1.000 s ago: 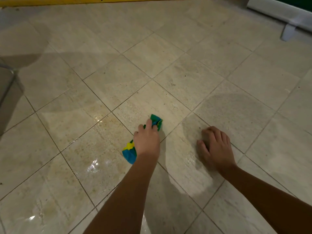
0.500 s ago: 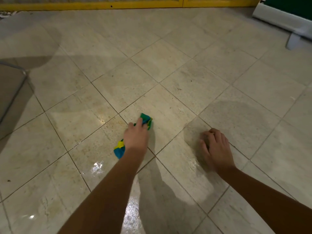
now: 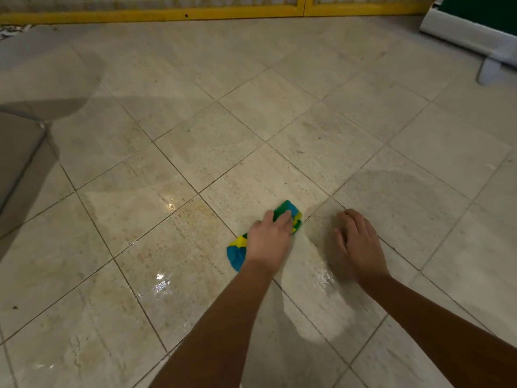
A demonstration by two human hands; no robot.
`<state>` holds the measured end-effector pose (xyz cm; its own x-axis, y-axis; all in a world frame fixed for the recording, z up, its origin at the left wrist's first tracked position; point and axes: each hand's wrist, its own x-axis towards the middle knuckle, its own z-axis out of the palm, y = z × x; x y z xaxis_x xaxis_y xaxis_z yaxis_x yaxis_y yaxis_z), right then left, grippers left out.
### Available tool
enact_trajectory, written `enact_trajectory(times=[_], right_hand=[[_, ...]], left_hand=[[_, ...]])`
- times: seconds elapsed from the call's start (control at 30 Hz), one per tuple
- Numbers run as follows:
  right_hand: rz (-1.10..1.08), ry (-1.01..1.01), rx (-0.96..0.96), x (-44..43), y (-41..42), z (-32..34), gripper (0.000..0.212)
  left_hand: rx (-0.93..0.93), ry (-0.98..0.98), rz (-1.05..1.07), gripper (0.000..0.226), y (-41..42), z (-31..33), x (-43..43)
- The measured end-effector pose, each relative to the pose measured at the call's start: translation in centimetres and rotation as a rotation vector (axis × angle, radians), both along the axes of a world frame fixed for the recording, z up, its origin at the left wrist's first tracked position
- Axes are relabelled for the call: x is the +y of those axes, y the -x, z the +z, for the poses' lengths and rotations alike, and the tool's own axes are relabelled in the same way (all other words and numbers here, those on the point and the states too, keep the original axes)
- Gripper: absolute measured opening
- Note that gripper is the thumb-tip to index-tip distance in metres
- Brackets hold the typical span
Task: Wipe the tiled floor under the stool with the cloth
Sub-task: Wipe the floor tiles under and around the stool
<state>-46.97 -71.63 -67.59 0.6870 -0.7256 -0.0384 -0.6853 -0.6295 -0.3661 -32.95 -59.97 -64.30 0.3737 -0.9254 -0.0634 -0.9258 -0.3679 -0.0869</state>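
Observation:
A blue, green and yellow cloth [image 3: 237, 252] lies bunched on the beige tiled floor [image 3: 212, 152], and my left hand [image 3: 267, 238] presses down on it, fingers curled over its far end. My right hand [image 3: 356, 243] rests flat on the tile a short way to the right, holding nothing, fingers slightly bent. The tiles around and left of the cloth shine wet. No stool is clearly in view; only a grey metal-edged shape [image 3: 19, 155] shows at the left edge.
A yellow gate or rail [image 3: 212, 14] runs along the far edge of the floor. A white object with a foot [image 3: 488, 56] stands at the top right. Small dark specks dot the tiles beyond the cloth.
My left hand slid the cloth left and then back right, close to my right hand. The view tilted up, showing more of the yellow rail. My right hand stayed planted.

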Motion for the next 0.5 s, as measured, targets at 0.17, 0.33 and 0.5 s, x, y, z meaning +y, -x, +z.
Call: enact_trajectory(times=[0.17, 0.33, 0.5], right_hand=[[0.104, 0.017, 0.092, -0.1, 0.6, -0.8, 0.059], [0.109, 0.032, 0.088, -0.3, 0.4, -0.6, 0.056], [0.058, 0.055, 0.109, 0.2, -0.2, -0.7, 0.058]], left_hand=[[0.067, -0.076, 0.223, 0.055, -5.4, -0.6, 2.8], [0.139, -0.001, 0.316, 0.054, -2.0, -1.7, 5.9], [0.126, 0.025, 0.033, 0.045, 1.0, -2.5, 5.7]])
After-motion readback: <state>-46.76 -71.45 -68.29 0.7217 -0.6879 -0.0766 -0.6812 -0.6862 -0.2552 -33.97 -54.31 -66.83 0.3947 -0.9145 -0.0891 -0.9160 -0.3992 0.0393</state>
